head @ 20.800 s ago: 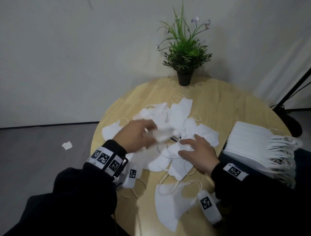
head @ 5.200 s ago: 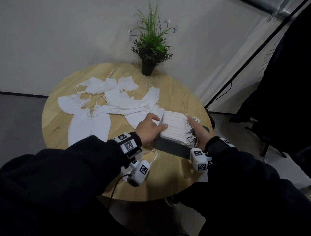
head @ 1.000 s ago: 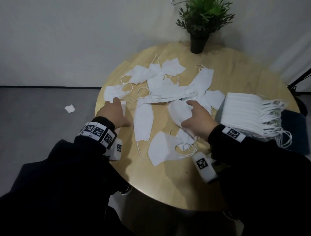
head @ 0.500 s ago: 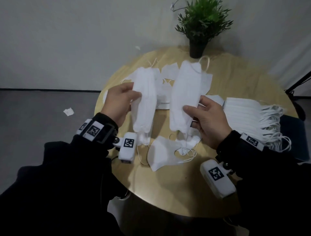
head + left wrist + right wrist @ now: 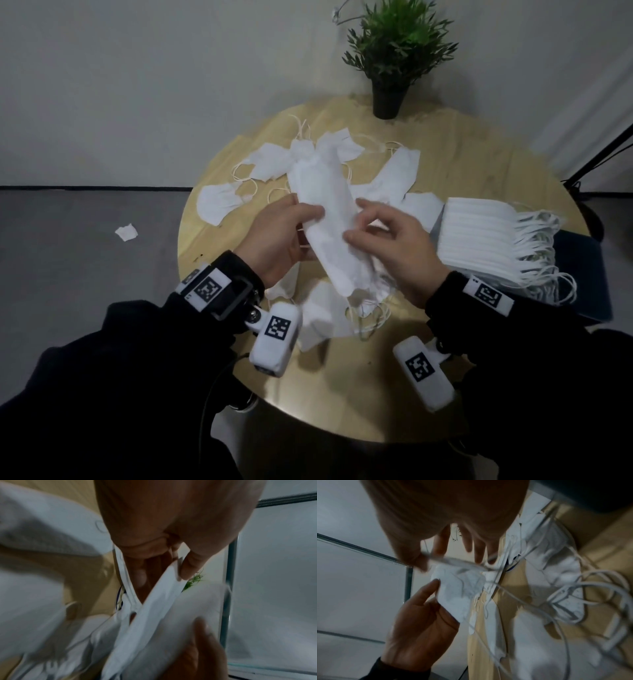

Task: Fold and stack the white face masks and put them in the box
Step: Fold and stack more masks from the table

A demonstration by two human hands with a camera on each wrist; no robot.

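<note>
We hold a folded white mask [image 5: 329, 219] in the air above the round wooden table [image 5: 455, 164], just in front of the loose masks [image 5: 274, 161] scattered across it. Our left hand [image 5: 277, 236] grips the mask's left edge, thumb on top and fingers curled underneath. Our right hand [image 5: 394, 246] meets it from the other side, thumb and forefinger pinching the right edge while the other fingers arch over it. The mask is long and narrow, tilted so its far end points toward the potted plant [image 5: 394, 58] and its near end hangs toward us, with thin ear loops trailing from that lower end. Whether it is one mask or two laid together we cannot tell from the head view; the left wrist view shows two white layers parting near our thumb [image 5: 190, 563], though it is blurred.

The loose masks lie flat and crumpled on the plant's near side, their loops tangled, and two more [image 5: 322, 318] sit on the table beneath our wrists. To the right of the held mask, a neat stack of folded masks [image 5: 479, 236] stands on edge in a dark box [image 5: 589, 284] at the table's right rim, loops bunched on its right side. A white scrap [image 5: 126, 232] lies on the grey floor left of the table.
</note>
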